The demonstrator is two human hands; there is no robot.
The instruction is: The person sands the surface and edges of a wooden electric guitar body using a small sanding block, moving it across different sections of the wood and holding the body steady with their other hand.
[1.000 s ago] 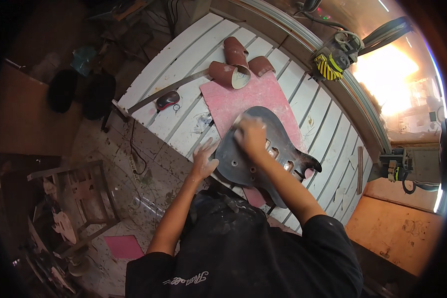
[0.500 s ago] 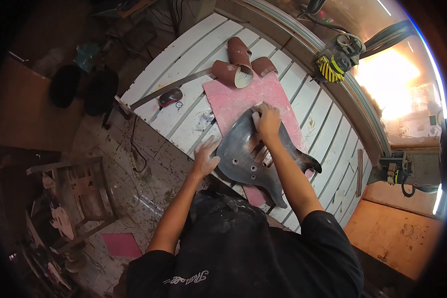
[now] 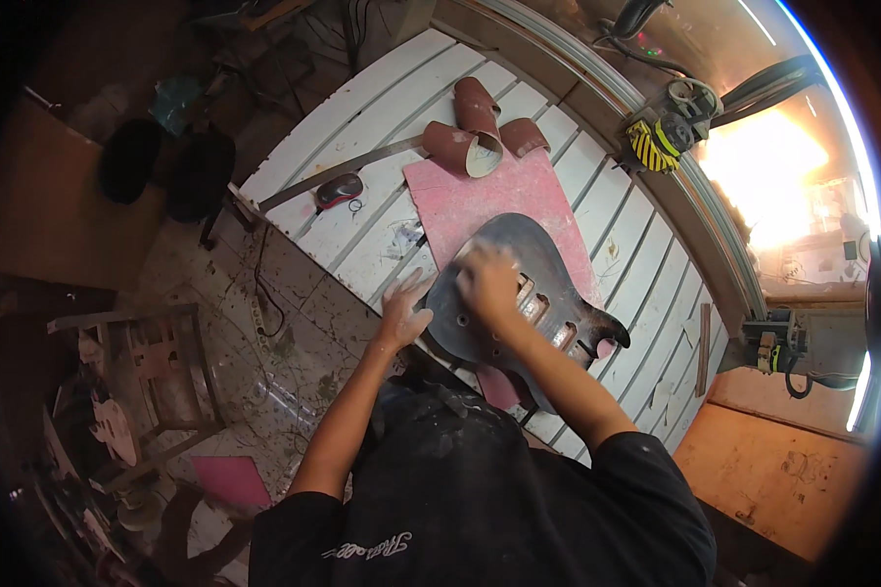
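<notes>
I see the white slatted wooden workbench running diagonally through the view, and I place everything else against the dark grey electric guitar body lying flat on it, horns toward the person's right. Under the guitar body, and showing beyond its far edge, lies a pink rectangular mat. Beyond that mat's far end sit three reddish-brown rolls of sandpaper, touching one another. Well off to the right of the guitar body, on the metal rail along the bench's far edge, rests a power tool with a yellow and black striped guard.

The right hand lies palm down on the upper face of the guitar body, just beside the routed cavities. It is blurred, so I cannot tell whether its fingers are together or apart, nor whether anything is under the palm. The left hand rests at the guitar body's left edge, fingers spread and pointing away from the person, fingertips touching the rim and the bench.

To the left of the guitar body, well apart, a long grey metal strip lies across the slats, and just near its middle sits a small black and red oval object.
</notes>
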